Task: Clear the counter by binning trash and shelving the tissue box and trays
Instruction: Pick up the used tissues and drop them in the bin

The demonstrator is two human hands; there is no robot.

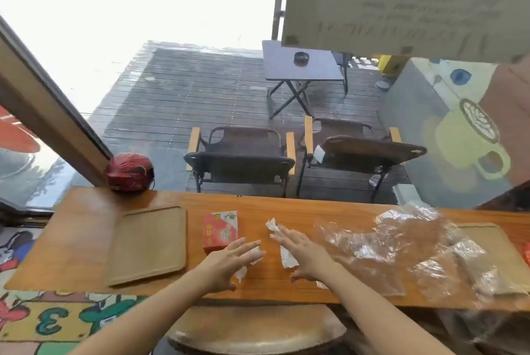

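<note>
Table: long orange-brown wooden table [286,205] with a glossy grained top, set against a large window.
Room: beyond the glass, dark wet decking [183,96], two dark folding chairs with pale wooden armrests [241,154] and a small grey folding table [301,63]; a painted yellow mug mural [470,139] on the right wall.
Floor: colourful cartoon-painted floor [51,323] at lower left; a round pale stool seat [258,329] under the table edge.
Left tray: flat rectangular light-wood tray with rounded corners [146,242], lying on the left part of the table.
Right tray: second light-wood tray [481,237], largely covered by crumpled clear plastic wrap [401,242].
Tissue box: small red and white cardboard tissue box [220,230], between the left tray and the hands, just beside the left hand's fingers.
Trash: crumpled white tissue pieces [286,258] on the table centre, under and between the hands.
Left hand [229,261]: fingers spread and straight, resting on white tissue, gripping nothing.
Right hand [301,254]: fingers extended flat, pressing on a tissue strip, not curled round it.
Other: red rounded helmet-like object [130,172] at the table's back left corner.
</note>
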